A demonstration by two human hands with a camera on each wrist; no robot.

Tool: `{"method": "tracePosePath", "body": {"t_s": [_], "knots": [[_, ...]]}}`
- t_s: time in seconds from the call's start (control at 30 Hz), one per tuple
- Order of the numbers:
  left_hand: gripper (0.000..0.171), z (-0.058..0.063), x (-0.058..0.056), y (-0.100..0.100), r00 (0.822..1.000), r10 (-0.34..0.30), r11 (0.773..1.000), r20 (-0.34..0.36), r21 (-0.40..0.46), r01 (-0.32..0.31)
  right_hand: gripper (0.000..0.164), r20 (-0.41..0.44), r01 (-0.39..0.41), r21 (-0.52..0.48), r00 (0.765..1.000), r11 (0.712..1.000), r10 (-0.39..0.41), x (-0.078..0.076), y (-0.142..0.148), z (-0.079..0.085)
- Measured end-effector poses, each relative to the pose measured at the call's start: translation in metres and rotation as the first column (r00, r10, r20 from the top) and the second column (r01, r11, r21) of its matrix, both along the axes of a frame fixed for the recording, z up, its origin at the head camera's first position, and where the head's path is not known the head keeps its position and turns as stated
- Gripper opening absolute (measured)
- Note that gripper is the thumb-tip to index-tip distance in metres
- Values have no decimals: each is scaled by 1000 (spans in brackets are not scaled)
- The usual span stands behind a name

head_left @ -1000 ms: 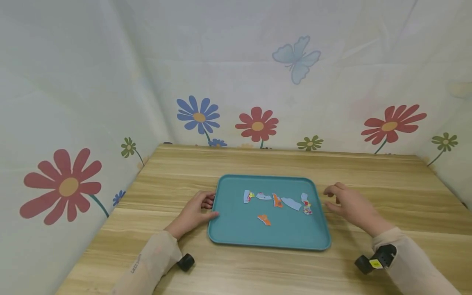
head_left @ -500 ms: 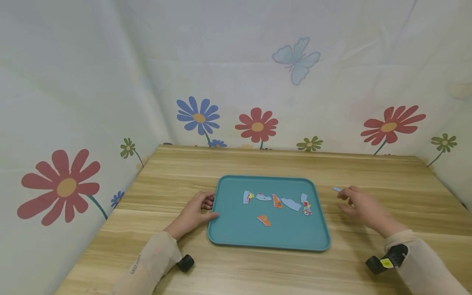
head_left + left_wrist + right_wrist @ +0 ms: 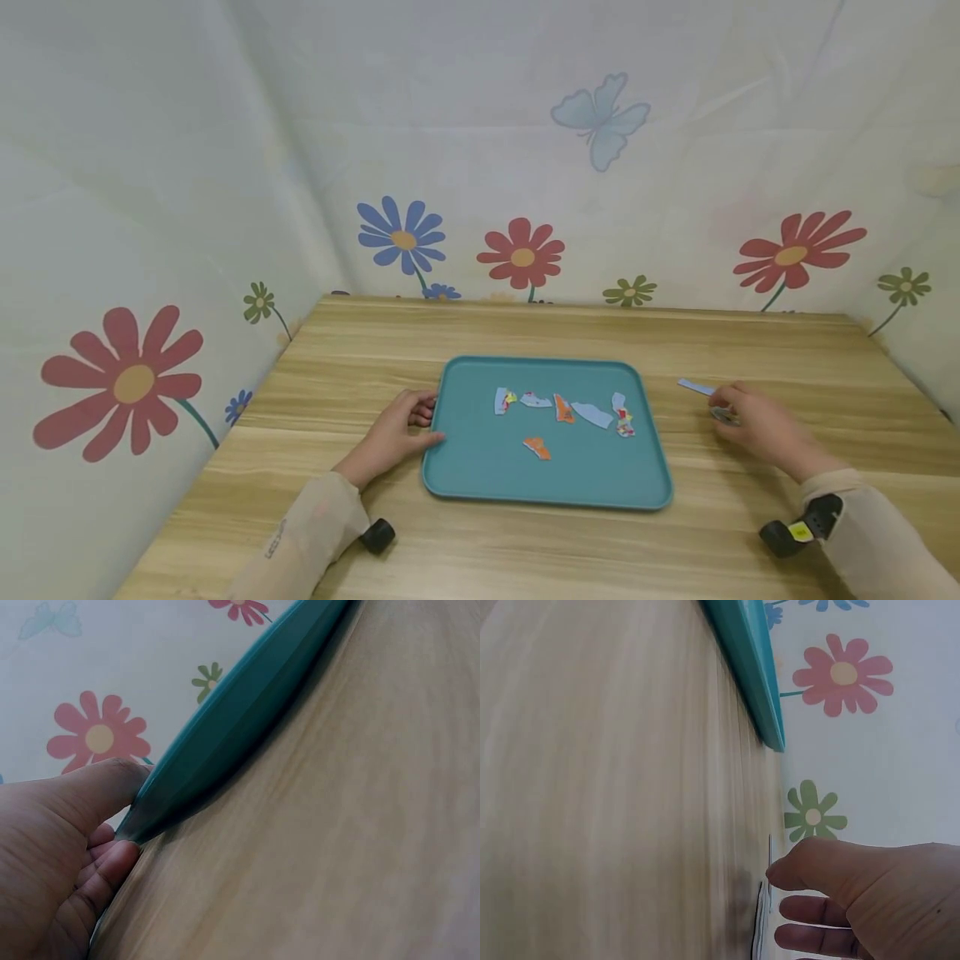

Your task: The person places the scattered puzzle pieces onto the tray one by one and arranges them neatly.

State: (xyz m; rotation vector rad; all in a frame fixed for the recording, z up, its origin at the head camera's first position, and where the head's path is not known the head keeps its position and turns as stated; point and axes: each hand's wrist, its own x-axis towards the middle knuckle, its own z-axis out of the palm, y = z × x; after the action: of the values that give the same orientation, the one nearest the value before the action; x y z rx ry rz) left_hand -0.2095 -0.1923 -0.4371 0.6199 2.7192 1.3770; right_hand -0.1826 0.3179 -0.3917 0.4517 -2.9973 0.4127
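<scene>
In the head view my left hand (image 3: 393, 436) holds the left edge of a blue-green tray (image 3: 480, 475). The left wrist view shows the thumb (image 3: 112, 784) over the tray rim and curled fingers beside and below it. To the right of the tray, my right hand (image 3: 765, 427) is low over the wooden table. Its fingers are loosely bent above a light-blue strip (image 3: 696, 387) and a small greyish piece (image 3: 723, 414), partly hidden beneath them. Thin, layered white edges (image 3: 760, 922) lie by the thumb in the right wrist view.
Several torn-looking paper pieces lie on the tray, including an orange one (image 3: 537, 447), a pale blue one (image 3: 592, 415) and a multicoloured one (image 3: 624, 423). A flower-printed cloth (image 3: 675, 167) stands behind the wooden table (image 3: 570, 550) and along its sides.
My right hand has moved right, away from the tray, uncovering the light-blue strip and the greyish piece. My left hand and the tray have stayed in place.
</scene>
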Motion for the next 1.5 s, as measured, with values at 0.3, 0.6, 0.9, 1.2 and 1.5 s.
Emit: {"method": "tracePosePath", "body": {"t_s": [0.3,0.6,0.9,1.2,1.5], "knots": [[64,-1,0,-1,1000,-7,1000,-3,4,7,26,5,26,33,1000,999,-26,-1,11,-2],[63,-1,0,-2,1000,-2,1000,1,2,2,28,46,61,85,997,995,-65,1,17,1],[64,1,1,-1,1000,-6,1000,8,10,6,24,55,58,88,996,994,-63,-2,23,0],[64,1,1,-1,1000,-3,1000,8,12,3,21,46,58,95,997,994,-62,-2,22,-1],[65,0,2,0,1000,-4,1000,18,29,4,26,33,69,117,997,991,-73,0,22,-1]]}}
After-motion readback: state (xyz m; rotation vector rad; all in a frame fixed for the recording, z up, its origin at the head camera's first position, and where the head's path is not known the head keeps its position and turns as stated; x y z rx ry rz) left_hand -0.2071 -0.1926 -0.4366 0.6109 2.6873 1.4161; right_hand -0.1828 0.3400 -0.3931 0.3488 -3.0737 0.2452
